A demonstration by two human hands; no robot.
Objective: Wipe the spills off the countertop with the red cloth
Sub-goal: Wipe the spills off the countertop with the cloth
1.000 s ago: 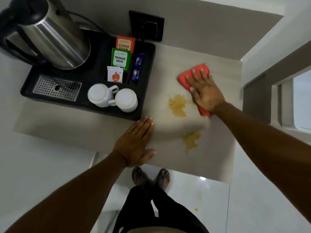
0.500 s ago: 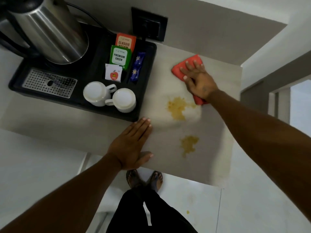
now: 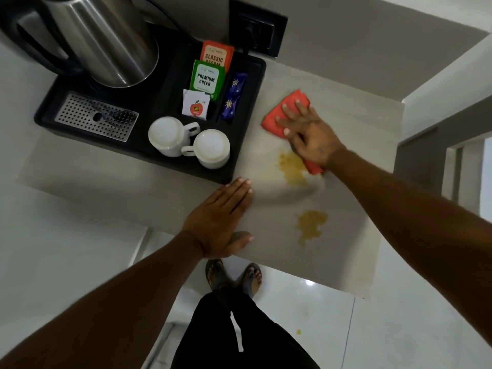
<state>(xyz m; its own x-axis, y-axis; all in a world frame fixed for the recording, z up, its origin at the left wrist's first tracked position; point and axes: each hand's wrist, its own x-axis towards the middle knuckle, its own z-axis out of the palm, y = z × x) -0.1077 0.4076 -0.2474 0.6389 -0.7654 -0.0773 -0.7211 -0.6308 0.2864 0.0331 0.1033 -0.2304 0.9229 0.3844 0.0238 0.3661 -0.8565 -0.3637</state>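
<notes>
A person stands at a pale countertop [image 3: 359, 182], seen from above, both bare arms reaching over it. The black tray [image 3: 247, 145] is the landmark here: it sits at the far left of the counter and carries a steel kettle [image 3: 106, 41], tea sachets [image 3: 207, 78] and two white cups [image 3: 189, 145] turned upside down.

Just to the right of the tray, the right hand [image 3: 311, 134] lies flat on the red cloth [image 3: 277, 115], fingers spread and pressing down, palm covering most of it rather than gripping it. The cloth shows at the fingertips and again as a corner under the wrist, and it rests on the counter surface.

Below the tray's near right corner, the left hand [image 3: 221, 219] lies flat on the counter with the fingers together and extended, holding nothing, the thumb at the counter's front edge; it seems to brace the body.

Two yellow-brown spills are on the counter. The nearer-to-tray spill [image 3: 291, 169] sits right beside the tray's right edge, touching the cloth's lower edge. The second spill [image 3: 310, 225] lies farther from the tray, toward the person, well apart from the cloth. A small yellow drop [image 3: 298, 332] marks the floor below.

By the look of it the wiping has barely begun: both spills still look full, and the cloth is only at the edge of the first one
</notes>
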